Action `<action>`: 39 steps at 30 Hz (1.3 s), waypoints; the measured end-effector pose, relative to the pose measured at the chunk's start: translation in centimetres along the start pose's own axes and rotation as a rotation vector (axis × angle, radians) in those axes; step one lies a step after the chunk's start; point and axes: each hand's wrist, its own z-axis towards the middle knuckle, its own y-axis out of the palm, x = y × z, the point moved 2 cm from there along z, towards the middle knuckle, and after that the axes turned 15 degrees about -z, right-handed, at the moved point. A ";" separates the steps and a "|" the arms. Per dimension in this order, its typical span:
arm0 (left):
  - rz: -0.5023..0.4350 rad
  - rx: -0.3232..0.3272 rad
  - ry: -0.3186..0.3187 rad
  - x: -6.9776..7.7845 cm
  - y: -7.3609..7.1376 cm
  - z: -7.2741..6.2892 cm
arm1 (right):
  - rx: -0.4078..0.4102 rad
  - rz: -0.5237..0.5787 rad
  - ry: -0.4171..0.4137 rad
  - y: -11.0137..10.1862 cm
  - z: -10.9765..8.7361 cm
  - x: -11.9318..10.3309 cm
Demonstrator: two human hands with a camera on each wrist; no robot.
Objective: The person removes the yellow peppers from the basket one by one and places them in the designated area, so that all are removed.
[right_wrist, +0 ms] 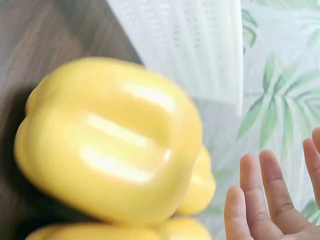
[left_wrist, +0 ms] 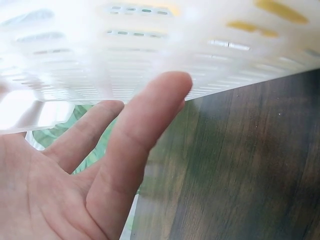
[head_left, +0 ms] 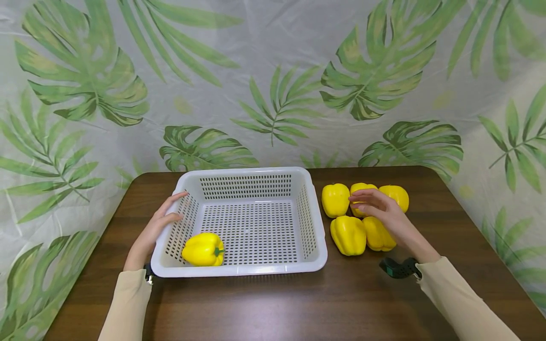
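Note:
My left hand (head_left: pixel 159 221) rests at the left rim of a white plastic basket (head_left: pixel 239 270), finger and thumb reaching over it. In the left wrist view, straight, spread fingers (left_wrist: pixel 140 125) lie against the slotted outer wall. A yellow bell pepper (head_left: pixel 200 249) lies on its side in the basket's near left corner, stem to the right. Over a cluster of several yellow bell peppers (head_left: pixel 348 236) right of the basket, my right hand (head_left: pixel 381 206) hovers with fingers loosely extended, holding nothing. A large pepper (right_wrist: pixel 110 140) fills much of the right wrist view, apart from the fingers (right_wrist: pixel 252 195).
A brown wooden table (head_left: pixel 273 308) carries everything. Behind it hangs a pale cloth (head_left: pixel 281 47) with green leaf prints. Dark bands circle both wrists; the right one bears a small black device (head_left: pixel 396 268).

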 end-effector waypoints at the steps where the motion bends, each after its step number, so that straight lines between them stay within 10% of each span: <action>1: 0.001 0.000 0.000 0.0 0.0 0.0 | -0.005 -0.002 0.005 0.2 0.2 -0.2; 13: 0.000 -0.011 0.005 0.0 -0.1 0.1 | -0.106 0.026 0.063 3.3 2.6 -2.9; 39: 0.011 -0.005 0.013 0.0 0.0 0.2 | -0.273 0.080 -0.084 9.2 6.8 -7.8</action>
